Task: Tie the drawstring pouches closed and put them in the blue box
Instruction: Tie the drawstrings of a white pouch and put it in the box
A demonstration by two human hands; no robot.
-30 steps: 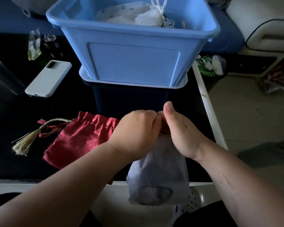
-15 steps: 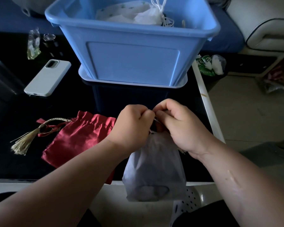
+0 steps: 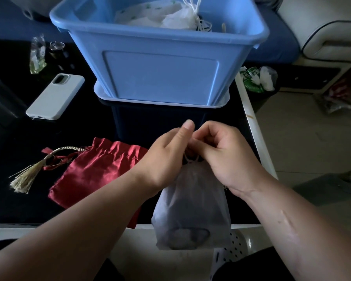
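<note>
As the left hand (image 3: pixel 166 157) raises its thumb out of the tight huddle of a moment ago, it and the right hand (image 3: pixel 227 157) keep pinching the drawstring (image 3: pixel 188 158) at the grey pouch's (image 3: pixel 190 209) neck. By my reading, the knot is forming but not yet finished. The pouch hangs directly beneath both hands, over the surface's (image 3: pixel 18 142) near edge, short of the blue box (image 3: pixel 160 76).

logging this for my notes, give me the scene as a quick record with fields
left grip: pinches the drawstring at the grey pouch neck
right grip: pinches the same drawstring
grey pouch: hangs over the table near edge, neck gathered
red pouch: lies on the table, left of the hands
blue box: behind the hands, white pouches inside
phone: on the table, left of the box
</note>
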